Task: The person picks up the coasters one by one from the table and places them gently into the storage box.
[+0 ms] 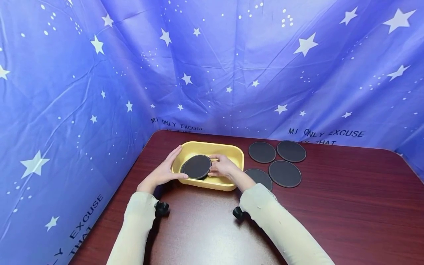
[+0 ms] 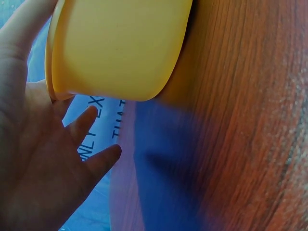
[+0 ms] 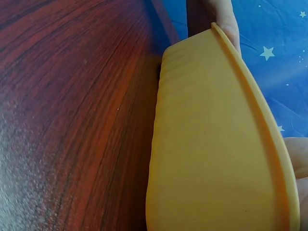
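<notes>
A yellow plastic bin [image 1: 228, 187] stands on the table, its long side toward me. Inside it lies a round black coaster [image 1: 197, 166] with a stitched edge, overlapping another dark coaster beneath. My right hand [image 1: 222, 166] reaches into the bin and pinches the upper coaster at its right edge. My left hand [image 1: 162, 172] spans the bin's left end, thumb at the near rim and fingers along the far corner. In the left wrist view, its lower fingers [image 2: 103, 161] spread straight beside the bin's wall. The right wrist view mostly shows the bin's outer wall [image 3: 207, 139], which hides the coasters.
Several more black coasters [image 1: 285, 173] lie flat on the dark red wood-grain table [image 1: 347, 198], right of the bin. One is partly covered by the right forearm. A blue curtain [image 1: 212, 73] with white stars hangs behind and along the left side.
</notes>
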`<action>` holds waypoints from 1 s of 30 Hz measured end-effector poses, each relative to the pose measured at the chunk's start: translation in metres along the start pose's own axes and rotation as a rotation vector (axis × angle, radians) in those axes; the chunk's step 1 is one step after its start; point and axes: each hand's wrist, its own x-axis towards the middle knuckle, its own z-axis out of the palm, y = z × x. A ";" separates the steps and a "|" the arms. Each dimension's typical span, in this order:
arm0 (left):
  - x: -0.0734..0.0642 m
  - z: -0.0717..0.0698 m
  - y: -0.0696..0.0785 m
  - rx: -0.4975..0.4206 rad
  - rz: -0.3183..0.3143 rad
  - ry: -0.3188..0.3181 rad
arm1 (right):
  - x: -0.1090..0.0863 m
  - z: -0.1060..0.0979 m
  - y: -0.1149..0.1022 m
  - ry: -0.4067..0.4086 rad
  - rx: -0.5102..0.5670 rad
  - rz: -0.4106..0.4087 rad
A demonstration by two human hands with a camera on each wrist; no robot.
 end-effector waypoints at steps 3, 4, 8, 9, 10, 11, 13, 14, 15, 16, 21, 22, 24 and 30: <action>0.000 0.000 0.000 0.004 -0.001 -0.001 | 0.000 0.000 0.001 -0.009 -0.018 0.020; 0.000 0.000 0.000 0.006 -0.002 -0.002 | 0.000 0.000 0.001 -0.009 -0.024 0.024; 0.000 0.000 -0.001 0.006 -0.005 -0.002 | -0.002 0.003 0.001 -0.004 -0.053 0.033; 0.000 0.000 -0.001 0.005 -0.005 -0.002 | -0.002 0.004 0.001 -0.002 -0.065 0.039; 0.000 0.000 -0.001 0.002 -0.005 -0.001 | -0.003 0.004 0.000 -0.002 -0.079 0.040; 0.000 0.000 -0.001 -0.002 -0.004 -0.001 | -0.003 0.005 0.000 0.000 -0.096 0.043; 0.001 0.000 -0.001 -0.007 -0.003 -0.001 | -0.005 0.006 -0.001 0.001 -0.128 0.051; 0.001 0.000 0.000 -0.008 -0.001 -0.001 | -0.006 0.005 -0.002 0.002 -0.143 0.054; 0.001 0.000 0.000 -0.008 0.000 -0.001 | -0.006 0.005 -0.002 0.003 -0.153 0.055; 0.000 0.000 0.000 -0.007 0.000 -0.001 | -0.007 0.005 -0.003 0.002 -0.161 0.055; 0.000 0.000 0.000 0.010 -0.001 0.001 | -0.013 0.001 -0.006 -0.005 -0.160 0.046; 0.000 0.000 -0.001 0.012 0.001 0.002 | -0.014 0.000 -0.007 -0.009 -0.153 0.040; 0.000 0.001 -0.001 0.013 0.003 0.004 | -0.017 -0.001 -0.009 -0.015 -0.135 0.027; 0.000 0.000 0.000 0.004 0.001 0.002 | -0.025 -0.006 -0.016 -0.060 -0.100 -0.040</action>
